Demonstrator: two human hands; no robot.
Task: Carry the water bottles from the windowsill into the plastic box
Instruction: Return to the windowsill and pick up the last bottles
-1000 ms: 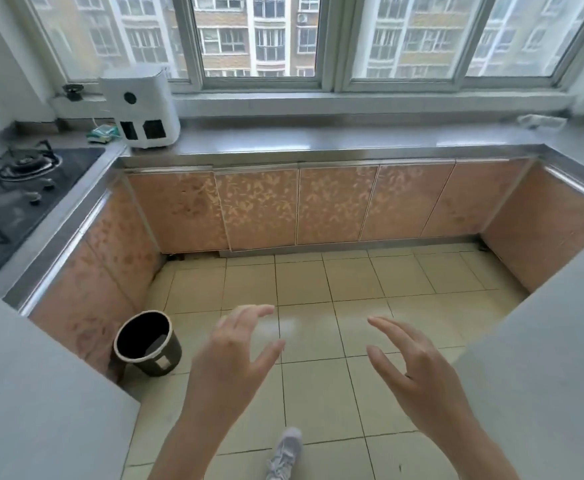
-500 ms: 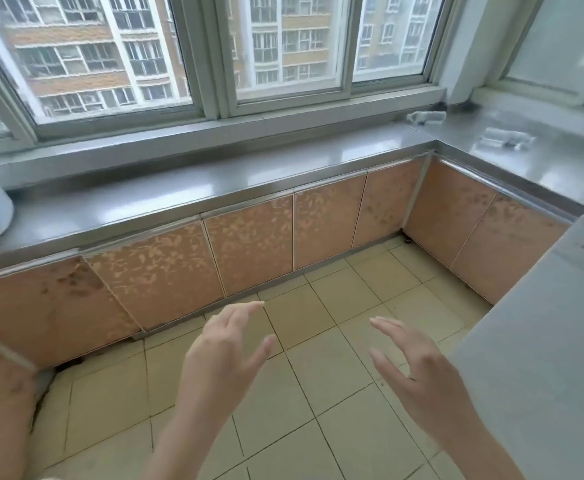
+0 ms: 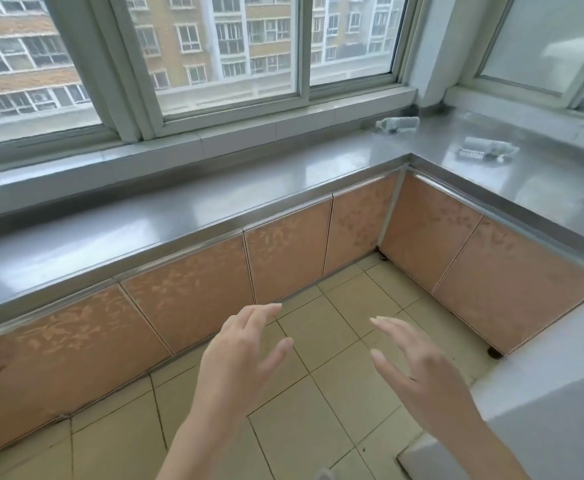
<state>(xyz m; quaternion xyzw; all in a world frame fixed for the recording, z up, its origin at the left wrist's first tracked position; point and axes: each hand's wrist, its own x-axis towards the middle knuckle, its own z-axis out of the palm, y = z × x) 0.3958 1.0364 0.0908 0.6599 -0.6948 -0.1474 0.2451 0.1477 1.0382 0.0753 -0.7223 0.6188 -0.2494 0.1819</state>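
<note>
View has swung right since half a second ago: the white appliance at the left edge is gone, and the corner of the steel surface (image 3: pixel 543 174) is now much larger in frame. Two water bottles are clearly visible.

Near bottle (image 3: pixel 488 150): lying on its side on the right run of the surface, far ahead of the right fingers (image 3: pixel 392 329) and to their right. Far bottle (image 3: pixel 397 123): also on its side, tucked in the corner against the windowsill (image 3: pixel 235 133), beyond and a little left of the first. The two are apart, not touching.

Left hand (image 3: pixel 240 358): empty, fingers loosely spread, palm facing inward. Right hand (image 3: pixel 418 368): same, empty, fingers splayed and slightly curled. Both hang over the floor tiles (image 3: pixel 335 341), well short of either bottle. Hand pose is essentially unchanged from before; only the heading changed.

Read: search/turn phase is done, targets acquired, approach starting. No bottle picked yet. Plastic box isn't in view, so I can't tell where the drop-off is. A grey object at the far right edge of the surface is cut off and I can't identify it.

Next likely needs stepping toward the corner; the near bottle is the easier first reach for the right fingers. Bottles on their sides may roll when touched.
</note>
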